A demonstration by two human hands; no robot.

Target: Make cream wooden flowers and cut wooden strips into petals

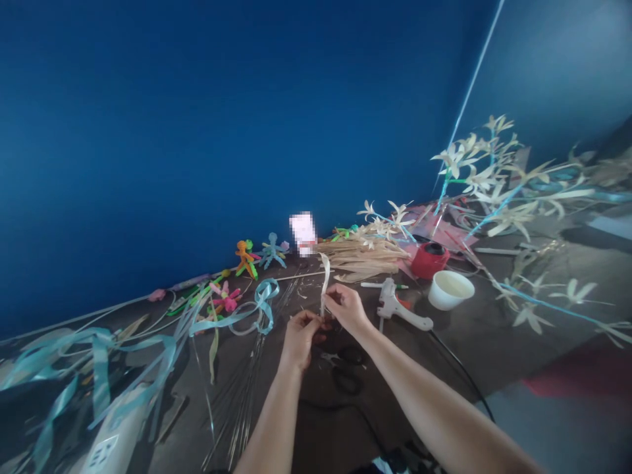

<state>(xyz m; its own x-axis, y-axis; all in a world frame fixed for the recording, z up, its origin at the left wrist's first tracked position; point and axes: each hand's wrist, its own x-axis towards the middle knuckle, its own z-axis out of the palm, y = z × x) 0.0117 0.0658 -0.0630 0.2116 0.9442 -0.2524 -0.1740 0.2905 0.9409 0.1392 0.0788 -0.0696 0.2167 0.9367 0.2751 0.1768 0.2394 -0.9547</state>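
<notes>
Between my two hands a narrow cream strip (325,273) stands upright, its top end curling over to the left. My left hand (302,332) pinches its lower end with thumb and fingers. Just above, my right hand (345,304) is closed on the same strip with its fingertips. Whether the strip is dried husk or ribbon I cannot tell. Below my hands, black-handled scissors (348,376) lie on the dark table. A white glue gun (399,308) rests to the right of my right hand, its cord running toward the front.
A white cup (451,290) and a red roll (430,261) stand at the right. Pale husk strips (363,259) are piled behind my hands. White flower stems (494,178) rise at right. Blue ribbon (101,368) and thin wires (247,395) spread leftward. A blue wall (222,118) stands behind.
</notes>
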